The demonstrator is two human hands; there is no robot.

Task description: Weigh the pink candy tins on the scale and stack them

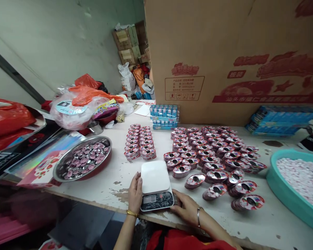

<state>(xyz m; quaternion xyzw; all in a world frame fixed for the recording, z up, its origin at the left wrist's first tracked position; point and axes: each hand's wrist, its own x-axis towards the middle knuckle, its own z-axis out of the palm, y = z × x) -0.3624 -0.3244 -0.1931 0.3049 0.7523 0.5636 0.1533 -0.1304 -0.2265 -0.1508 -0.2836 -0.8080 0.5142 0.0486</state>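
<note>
A white digital kitchen scale [155, 177] sits near the front edge of the table, its platform bare and its small display lit with a reading that looks like zero. My left hand [135, 193] grips the scale's left side, fingers together along the edge. At the lower right corner, my right hand [184, 208] holds the scale between thumb and fingers; part of those fingers is hidden. Just right of the scale stand many small oval red-and-pink containers [195, 180] with dark round openings. Two neat rows of similar containers [140, 142] stand behind it.
On the left is a metal bowl [108, 152] of pink and silver caps. A teal basin [275, 173] of small pale candies stands at the right. Shrink-wrapped blue packs [164, 116] sit before a large cardboard box [198, 41]. Plastic bags [70, 109] fill the back left.
</note>
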